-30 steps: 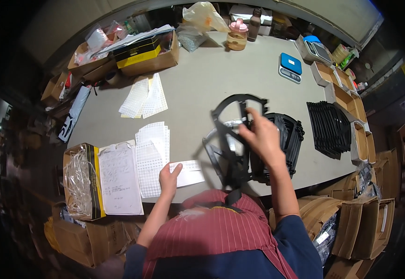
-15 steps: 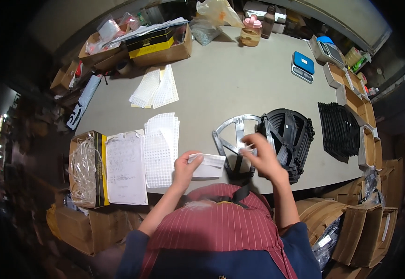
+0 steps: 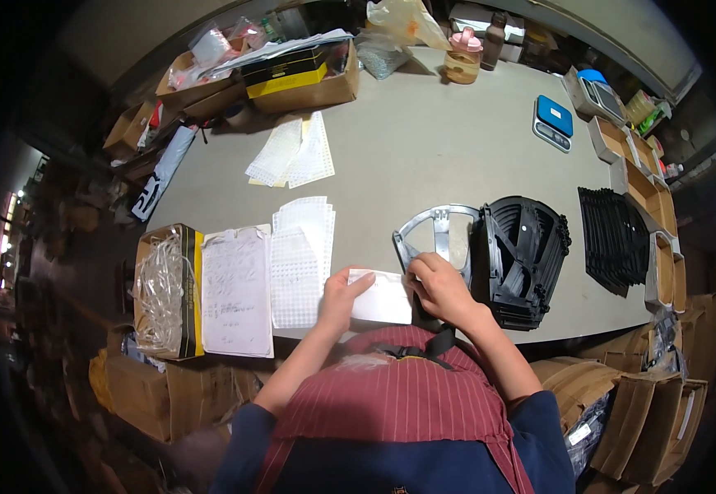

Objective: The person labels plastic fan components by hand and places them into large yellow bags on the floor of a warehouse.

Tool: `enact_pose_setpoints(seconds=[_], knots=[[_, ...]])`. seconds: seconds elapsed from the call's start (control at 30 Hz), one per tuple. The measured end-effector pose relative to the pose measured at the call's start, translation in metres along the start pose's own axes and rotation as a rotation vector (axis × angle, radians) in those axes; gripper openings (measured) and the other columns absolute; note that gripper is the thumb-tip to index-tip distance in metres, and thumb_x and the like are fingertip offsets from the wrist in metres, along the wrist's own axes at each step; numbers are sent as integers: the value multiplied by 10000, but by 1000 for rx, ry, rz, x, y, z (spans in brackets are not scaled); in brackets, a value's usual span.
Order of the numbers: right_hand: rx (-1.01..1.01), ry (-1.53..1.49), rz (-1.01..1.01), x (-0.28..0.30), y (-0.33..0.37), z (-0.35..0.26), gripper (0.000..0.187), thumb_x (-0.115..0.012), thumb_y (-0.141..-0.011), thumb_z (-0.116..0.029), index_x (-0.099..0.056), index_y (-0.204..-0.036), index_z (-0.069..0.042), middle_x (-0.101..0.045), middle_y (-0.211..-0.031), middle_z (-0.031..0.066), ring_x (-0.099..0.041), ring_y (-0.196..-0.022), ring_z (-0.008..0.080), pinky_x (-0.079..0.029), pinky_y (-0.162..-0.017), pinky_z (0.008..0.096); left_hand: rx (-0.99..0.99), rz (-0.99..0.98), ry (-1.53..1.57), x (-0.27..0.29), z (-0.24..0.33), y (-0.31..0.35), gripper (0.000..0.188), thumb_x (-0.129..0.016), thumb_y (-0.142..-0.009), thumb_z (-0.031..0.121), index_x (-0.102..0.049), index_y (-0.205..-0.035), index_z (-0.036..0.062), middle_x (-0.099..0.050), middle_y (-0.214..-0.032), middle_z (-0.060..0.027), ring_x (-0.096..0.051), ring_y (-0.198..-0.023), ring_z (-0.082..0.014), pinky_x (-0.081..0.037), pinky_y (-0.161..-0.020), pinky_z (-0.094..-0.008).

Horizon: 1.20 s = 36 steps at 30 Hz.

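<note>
My left hand (image 3: 341, 301) grips the left edge of a small white paper sheet (image 3: 381, 300) at the table's front edge, thumb on top. At the sheet's upper right corner, my right hand (image 3: 441, 288) has its fingers pinched together; whether it holds the corner or something tiny on it is too small to tell. Just beyond my right hand lies a fan-shaped frame (image 3: 441, 216), grey and black, partly hidden by the hand. To its right stands a stack of black fan-shaped plastic parts (image 3: 521, 255).
Left of my hands lie white sheets of round stickers (image 3: 299, 284), a handwritten page (image 3: 237, 296) and a box of clear plastic strips (image 3: 160, 288). More sticker sheets (image 3: 309, 152) lie farther back. At right are black parts (image 3: 613, 239), a blue-topped scale (image 3: 554, 119) and cardboard trays (image 3: 646, 193).
My right hand has come from above the fan-shaped frame down to the sheet's right corner, fingers closing. The sheet now lies flatter toward the view. The whole view has shifted slightly.
</note>
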State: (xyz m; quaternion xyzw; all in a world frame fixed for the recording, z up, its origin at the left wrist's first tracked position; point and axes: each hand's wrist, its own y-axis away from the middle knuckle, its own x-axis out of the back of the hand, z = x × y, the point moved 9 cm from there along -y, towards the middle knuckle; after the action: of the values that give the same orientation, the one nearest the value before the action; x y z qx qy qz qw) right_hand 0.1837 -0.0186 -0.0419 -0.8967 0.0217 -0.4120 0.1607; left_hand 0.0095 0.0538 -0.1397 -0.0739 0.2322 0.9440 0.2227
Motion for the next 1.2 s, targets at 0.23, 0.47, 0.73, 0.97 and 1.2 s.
enact_pose_setpoints(seconds=[0.23,0.47,0.73,0.97,1.2], knots=[[-325,253,118,-14,-6,118,201,-610,-804,9,-620,-1003,33,-599,-1137,248,-527,-1121,451,-465,-960,501,11,81,-44,43,-39,-26,304,-704,-960,162,-675,-1168,-58,-739,-1057,-124,-701,-924,-176,-549,-834,-296],[-428,591,29,-18,-20,151,401,-777,-672,-105,-632,-1018,38,-595,-1134,208,-557,-1121,385,-496,-957,467,8,102,-98,52,-44,-27,351,-707,-960,183,-676,-1205,-67,-737,-1096,-131,-691,-958,-180,-534,-857,-307],[-561,666,59,-4,-9,137,367,-756,-856,-273,-551,-1010,-11,-670,-854,187,-696,-760,366,-562,-667,488,17,136,-19,54,-39,-23,320,-697,-974,155,-664,-1216,-51,-728,-1116,-114,-684,-972,-181,-528,-863,-303],[-558,314,14,-27,-7,115,527,-775,-824,-313,-496,-1080,55,-689,-783,276,-695,-741,445,-550,-639,509,-104,245,95,62,-40,-29,326,-721,-956,156,-653,-1210,-36,-700,-1096,-104,-651,-977,-188,-508,-905,-310],[-533,294,352,120,-37,53,458,-723,-840,-335,-636,-1191,-53,-700,-823,187,-698,-790,393,-548,-704,485,-38,360,343,94,-52,-29,304,-691,-953,107,-628,-1216,-33,-699,-1133,-142,-698,-1013,-267,-564,-893,-375]])
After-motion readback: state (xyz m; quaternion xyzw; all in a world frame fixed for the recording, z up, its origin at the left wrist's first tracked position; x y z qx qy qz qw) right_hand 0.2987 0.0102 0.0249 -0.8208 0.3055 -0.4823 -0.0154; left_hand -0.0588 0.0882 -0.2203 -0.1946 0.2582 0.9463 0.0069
